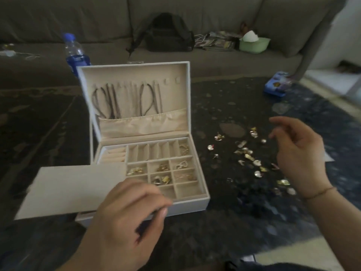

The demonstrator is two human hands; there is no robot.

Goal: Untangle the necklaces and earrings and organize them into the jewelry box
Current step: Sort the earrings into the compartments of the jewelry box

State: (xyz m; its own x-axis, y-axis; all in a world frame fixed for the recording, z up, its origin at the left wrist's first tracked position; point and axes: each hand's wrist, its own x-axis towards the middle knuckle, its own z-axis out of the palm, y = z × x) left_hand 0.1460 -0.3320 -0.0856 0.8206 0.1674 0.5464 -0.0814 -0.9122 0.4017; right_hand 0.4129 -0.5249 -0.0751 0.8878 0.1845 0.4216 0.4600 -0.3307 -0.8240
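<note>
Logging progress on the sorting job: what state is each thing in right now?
jewelry box: lid open, several compartments filled
necklaces: hung in the lid
loose earrings: scattered on the rug
water bottle: capped, upright
left hand: fingers curled at box front
right hand: relaxed, empty

Head view, forward and down.

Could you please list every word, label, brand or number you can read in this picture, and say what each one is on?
No text can be read in this view.
Water bottle: its blue label is too blurred to read.
Blue packet on the rug: its print is too blurred to read.
Magazines on the sofa: their covers are too small and blurred to read.
Jewelry box: no lettering shows.
</note>
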